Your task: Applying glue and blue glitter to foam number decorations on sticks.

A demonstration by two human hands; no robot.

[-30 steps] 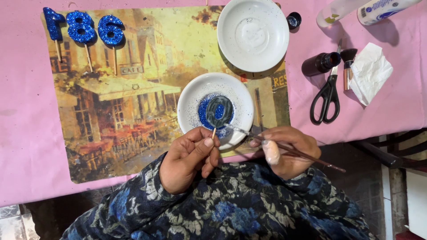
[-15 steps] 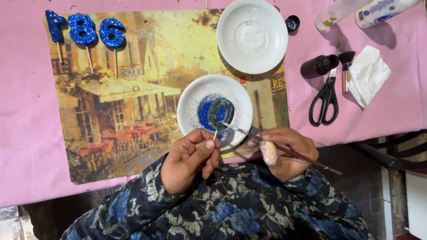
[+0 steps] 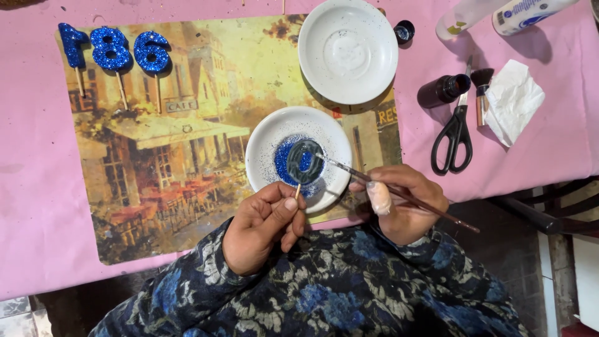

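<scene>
My left hand [image 3: 265, 221] pinches a thin wooden stick that carries a grey ring-shaped number piece [image 3: 304, 156]. The piece hangs over a small white plate [image 3: 262, 153] with blue glitter in its middle. My right hand [image 3: 402, 200] holds a thin paintbrush [image 3: 412, 200], and its tip touches the piece's right edge. Both hands sit at the near edge of a picture placemat [image 3: 181, 143] on the pink tablecloth.
Three blue glitter number pieces on sticks [image 3: 112, 53] lie at the placemat's far left. A second white plate [image 3: 347, 50] stands at the back. Black scissors [image 3: 455, 134], a dark bottle [image 3: 443, 90], a brush and a white tissue [image 3: 513, 100] lie to the right.
The brush tip stays on the piece and has shifted only slightly along its edge. My left hand keeps the stick almost still over the glitter plate.
</scene>
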